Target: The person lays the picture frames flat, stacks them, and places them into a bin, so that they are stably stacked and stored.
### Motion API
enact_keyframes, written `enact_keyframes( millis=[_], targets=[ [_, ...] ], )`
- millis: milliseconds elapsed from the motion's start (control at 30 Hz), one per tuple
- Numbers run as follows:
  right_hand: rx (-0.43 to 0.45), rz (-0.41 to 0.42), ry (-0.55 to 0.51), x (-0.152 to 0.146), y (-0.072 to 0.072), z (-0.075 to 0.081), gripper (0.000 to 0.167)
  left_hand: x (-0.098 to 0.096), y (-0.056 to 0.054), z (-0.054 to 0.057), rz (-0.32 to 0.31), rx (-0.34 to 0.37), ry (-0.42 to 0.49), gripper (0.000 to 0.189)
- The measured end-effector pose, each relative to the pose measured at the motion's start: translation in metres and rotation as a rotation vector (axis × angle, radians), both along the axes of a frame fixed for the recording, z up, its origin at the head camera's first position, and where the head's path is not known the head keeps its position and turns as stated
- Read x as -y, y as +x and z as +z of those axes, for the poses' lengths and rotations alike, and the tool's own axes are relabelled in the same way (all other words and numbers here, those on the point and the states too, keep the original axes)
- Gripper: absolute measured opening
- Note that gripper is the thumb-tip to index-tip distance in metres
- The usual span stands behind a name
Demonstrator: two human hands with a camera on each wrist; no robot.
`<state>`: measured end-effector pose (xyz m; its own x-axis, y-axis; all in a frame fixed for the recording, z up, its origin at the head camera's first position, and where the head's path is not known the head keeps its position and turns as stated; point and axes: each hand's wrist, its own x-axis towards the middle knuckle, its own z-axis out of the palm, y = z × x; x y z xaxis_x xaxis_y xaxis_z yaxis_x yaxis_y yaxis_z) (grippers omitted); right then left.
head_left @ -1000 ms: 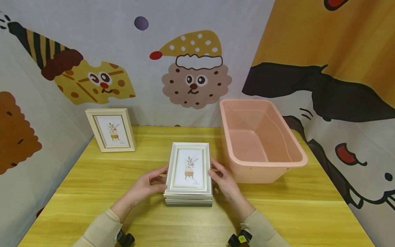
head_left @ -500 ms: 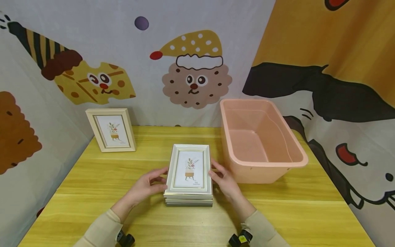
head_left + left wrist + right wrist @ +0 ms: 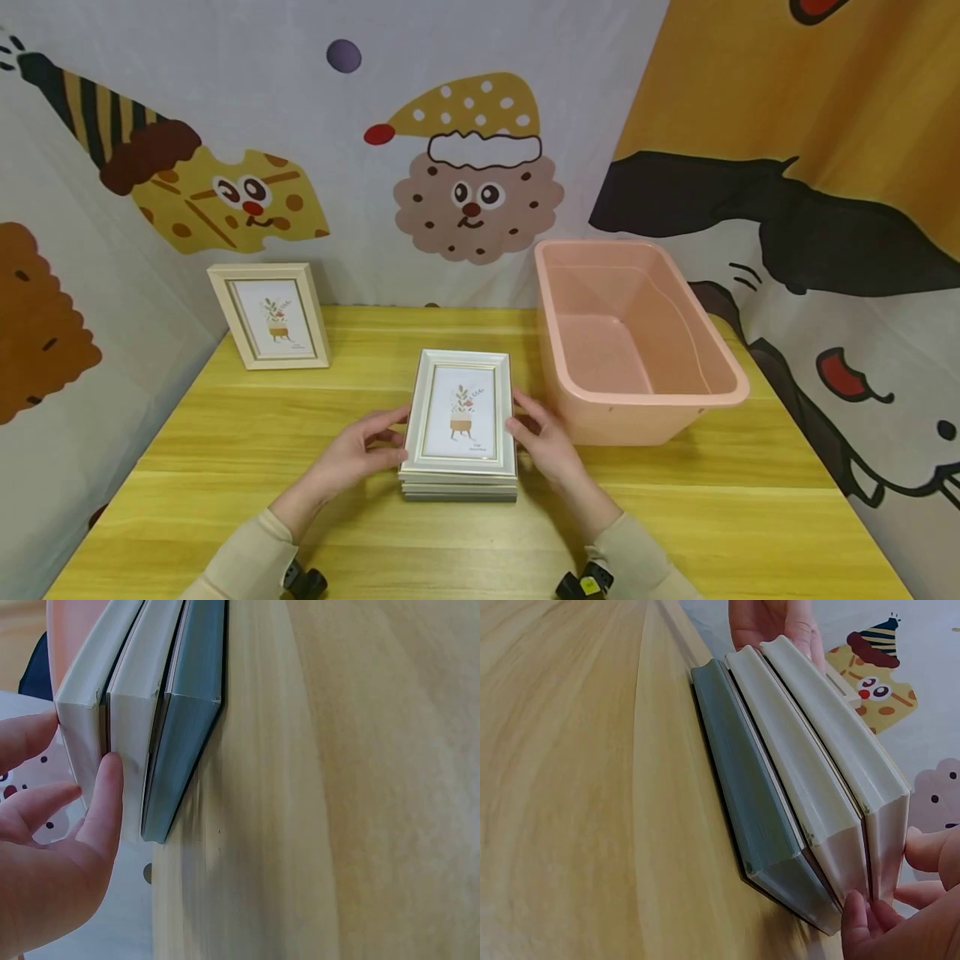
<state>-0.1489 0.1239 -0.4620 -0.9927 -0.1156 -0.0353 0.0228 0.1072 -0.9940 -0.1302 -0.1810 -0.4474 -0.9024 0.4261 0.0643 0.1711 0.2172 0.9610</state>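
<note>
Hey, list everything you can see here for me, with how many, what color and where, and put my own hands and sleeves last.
Stacked frames: 3, two white above one gray-blue, between the hands
Standing frame: 1, cream, on the table's far left
Tub: 1, pink, right of the stack
Table: 1, yellowish wood, under everything
Backdrop: cloth, pale with colorful cartoon prints, behind and beside the table
Wrist devices: 2, mostly black, near the cuffs
Left hand: 1, bare, at the stack's left side
Right hand: 1, bare, at the stack's right side
Sleeves: 2, beige, near edge
</note>
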Motion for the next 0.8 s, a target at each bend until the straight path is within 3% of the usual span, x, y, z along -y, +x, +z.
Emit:
enact_keyframes(
  millis=[367, 533, 800],
  targets=[
    [-0.081, 0.005, -0.016, 0.003, 0.0, 0.003, 0.056, 0.0, 0.001, 0.001, -0.014, -0.028, -0.013, 0.061],
    [-0.123, 0.002, 0.0, 0.005, 0.0, 0.005, 0.055, 0.002, 0.0, 0.001, 0.026, -0.033, -0.011, 0.055],
    [-0.272, -0.041, 0.132, 0.008, 0.003, 0.012, 0.051, 0.02, -0.012, -0.003, 0.123, -0.174, -0.02, 0.044]
  ],
)
